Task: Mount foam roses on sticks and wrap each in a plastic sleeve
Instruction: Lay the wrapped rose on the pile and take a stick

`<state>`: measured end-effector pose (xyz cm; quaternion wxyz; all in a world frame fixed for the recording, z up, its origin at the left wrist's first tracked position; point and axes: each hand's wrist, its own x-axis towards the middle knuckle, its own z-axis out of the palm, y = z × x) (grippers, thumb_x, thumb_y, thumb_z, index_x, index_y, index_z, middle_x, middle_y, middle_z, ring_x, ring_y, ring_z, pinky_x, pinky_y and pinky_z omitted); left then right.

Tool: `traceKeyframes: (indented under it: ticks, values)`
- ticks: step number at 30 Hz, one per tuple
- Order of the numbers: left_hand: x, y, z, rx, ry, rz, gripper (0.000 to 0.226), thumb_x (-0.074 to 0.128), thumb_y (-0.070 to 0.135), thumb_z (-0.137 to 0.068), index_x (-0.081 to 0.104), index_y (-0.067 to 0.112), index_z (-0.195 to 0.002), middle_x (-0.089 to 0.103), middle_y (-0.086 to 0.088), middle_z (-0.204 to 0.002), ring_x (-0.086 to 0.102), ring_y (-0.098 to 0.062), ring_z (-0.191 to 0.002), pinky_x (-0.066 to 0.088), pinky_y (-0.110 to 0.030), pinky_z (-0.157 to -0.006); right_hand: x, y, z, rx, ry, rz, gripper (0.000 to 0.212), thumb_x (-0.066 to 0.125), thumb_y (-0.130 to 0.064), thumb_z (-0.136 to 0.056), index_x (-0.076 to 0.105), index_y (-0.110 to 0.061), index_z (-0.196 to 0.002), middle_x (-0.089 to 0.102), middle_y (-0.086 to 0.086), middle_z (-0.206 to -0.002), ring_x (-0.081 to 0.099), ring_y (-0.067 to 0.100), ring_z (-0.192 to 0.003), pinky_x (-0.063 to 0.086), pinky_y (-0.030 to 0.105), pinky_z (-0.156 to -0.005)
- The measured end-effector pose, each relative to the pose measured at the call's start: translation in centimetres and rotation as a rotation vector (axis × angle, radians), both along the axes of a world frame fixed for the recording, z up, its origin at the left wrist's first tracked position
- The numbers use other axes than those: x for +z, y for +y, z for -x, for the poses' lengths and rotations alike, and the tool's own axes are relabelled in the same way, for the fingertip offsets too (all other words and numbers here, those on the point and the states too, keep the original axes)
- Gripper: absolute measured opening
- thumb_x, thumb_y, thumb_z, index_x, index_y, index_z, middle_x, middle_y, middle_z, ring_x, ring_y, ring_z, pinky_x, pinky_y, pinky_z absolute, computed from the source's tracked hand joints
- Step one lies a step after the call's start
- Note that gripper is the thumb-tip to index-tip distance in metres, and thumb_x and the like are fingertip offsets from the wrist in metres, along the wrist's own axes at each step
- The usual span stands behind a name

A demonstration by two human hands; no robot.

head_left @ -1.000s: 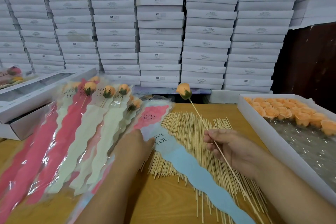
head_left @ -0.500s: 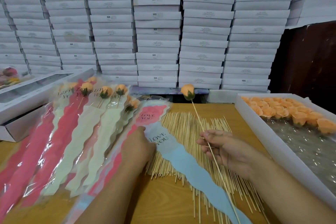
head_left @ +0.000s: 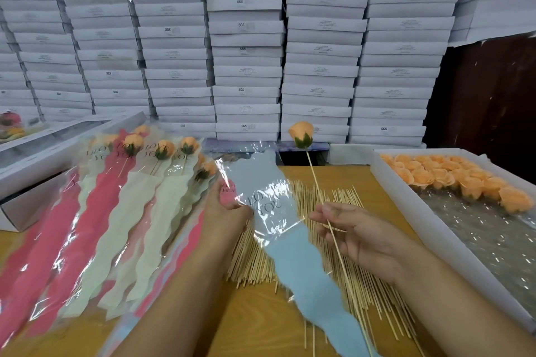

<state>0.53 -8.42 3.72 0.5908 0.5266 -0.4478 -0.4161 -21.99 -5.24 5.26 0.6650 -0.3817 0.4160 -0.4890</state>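
Stacked white boxes (head_left: pixel 246 46) wall the far side of a wooden table (head_left: pixel 255 324) strewn with bare sticks (head_left: pixel 255 258). Left hand (head_left: pixel 224 211) pinches a blue plastic sleeve (head_left: pixel 293 246) by its clear upper edge; right hand (head_left: pixel 356 235) grips the stick (head_left: pixel 319 191) of an orange rose (head_left: pixel 301 135), held upright just right of the sleeve. Probably best: spread the sleeve's mouth, then feed the stick's bare end in first, so the petals are not crushed.
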Motion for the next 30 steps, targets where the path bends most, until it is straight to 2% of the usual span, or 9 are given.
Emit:
traceKeyframes:
  ticks: [3,7,12,14,17,20,25,27,30]
  values:
    - [0.0,0.2,0.3,-0.003,-0.019,0.004,0.085,0.067,-0.007,-0.081,0.040,0.032,-0.151,0.069,0.013,-0.068,0.065,-0.010,-0.067,0.052,-0.030,-0.070,0.1,0.1,-0.1,0.001,0.006,0.010,0.040,0.072,-0.012,-0.070,0.068,0.001,-0.107,0.077,0.014,-0.099,0.072,0.015,-0.068,0.057,0.020,-0.054]
    - [0.3,0.8,0.8,-0.103,-0.067,-0.028,0.061,0.074,0.007,-0.086,0.050,0.027,-0.138,0.065,0.027,-0.058,0.064,0.006,-0.055,0.050,-0.015,-0.049,0.1,0.2,-0.1,0.013,-0.004,0.015,0.041,0.073,-0.012,-0.070,0.068,0.002,-0.108,0.077,0.014,-0.093,0.072,0.016,-0.069,0.057,0.020,-0.053]
    - [0.4,1.1,1.0,-0.275,-0.057,-0.111,0.024,0.077,0.020,-0.087,0.071,0.014,-0.109,0.071,0.004,-0.076,0.060,-0.003,-0.058,0.048,-0.020,-0.055,0.2,0.3,-0.1,0.001,0.005,0.002,0.038,0.074,-0.012,-0.072,0.071,0.002,-0.107,0.075,0.014,-0.088,0.071,0.016,-0.067,0.056,0.020,-0.052]
    - [0.5,1.5,1.2,-0.368,-0.045,-0.103,0.006,0.076,0.018,-0.088,0.073,0.014,-0.092,0.064,0.004,-0.068,0.054,-0.003,-0.052,0.044,-0.017,-0.051,0.1,0.2,0.0,-0.004,0.013,-0.002,0.027,0.071,-0.008,-0.081,0.070,0.003,-0.106,0.073,0.010,-0.077,0.068,0.013,-0.062,0.055,0.019,-0.051]
    - [1.0,2.4,1.5,-0.478,-0.013,-0.146,0.012,0.073,0.023,-0.091,0.069,0.013,-0.085,0.062,0.006,-0.059,0.054,-0.005,-0.044,0.043,-0.019,-0.043,0.3,0.1,0.1,-0.026,-0.024,-0.023,0.013,0.062,0.000,-0.091,0.068,0.007,-0.101,0.068,0.010,-0.067,0.065,0.011,-0.054,0.054,0.017,-0.048]
    - [1.6,3.5,2.0,-0.746,-0.027,-0.267,0.023,0.074,0.027,-0.089,0.072,0.010,-0.105,0.077,-0.005,-0.086,0.072,-0.014,-0.067,0.057,-0.024,-0.052,0.6,-0.1,0.3,-0.105,-0.091,-0.030,0.009,0.060,0.002,-0.092,0.067,0.007,-0.094,0.068,0.013,-0.064,0.066,0.012,-0.051,0.054,0.017,-0.046]
    - [1.2,4.4,1.9,-1.170,-0.317,-0.415,0.028,0.073,0.014,-0.086,0.071,0.019,-0.114,0.075,-0.007,-0.110,0.072,-0.018,-0.085,0.060,-0.019,-0.064,0.8,-0.5,1.1,-0.196,-0.157,-0.016,0.011,0.057,0.002,-0.095,0.066,0.006,-0.090,0.071,0.015,-0.065,0.070,0.012,-0.054,0.053,0.016,-0.045]
    - [1.0,4.2,2.1,-1.149,-0.322,-0.393,0.031,0.074,0.023,-0.086,0.069,0.019,-0.116,0.075,-0.004,-0.112,0.073,-0.020,-0.095,0.061,-0.024,-0.073,0.7,-0.5,1.1,-0.188,-0.161,-0.019,0.010,0.058,0.001,-0.094,0.066,0.007,-0.091,0.072,0.017,-0.068,0.071,0.013,-0.056,0.054,0.016,-0.046]
    - [1.0,3.8,2.5,-0.901,-0.056,-0.312,0.050,0.079,0.038,-0.082,0.065,0.013,-0.124,0.075,-0.009,-0.115,0.073,-0.024,-0.104,0.060,-0.033,-0.080,0.2,-0.1,0.2,-0.116,-0.141,-0.031,0.017,0.066,-0.001,-0.084,0.067,0.009,-0.097,0.074,0.022,-0.079,0.073,0.016,-0.063,0.055,0.018,-0.048]
